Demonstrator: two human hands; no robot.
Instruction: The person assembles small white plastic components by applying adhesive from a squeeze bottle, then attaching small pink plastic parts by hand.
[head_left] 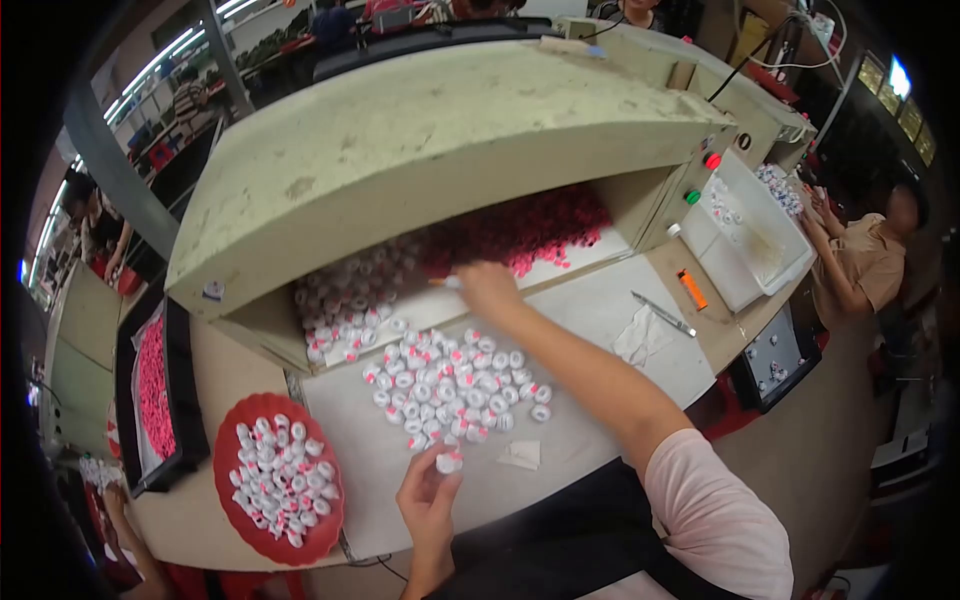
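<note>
Though many, white pieces (447,391) between both hands (428,503) (491,290)

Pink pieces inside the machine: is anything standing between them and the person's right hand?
Nothing visible stands in the way. The right hand, holding a slim tool, is at the open front of the machine, close to the near edge of the pink pieces. The machine's hood overhangs above without closing off the front.
</note>
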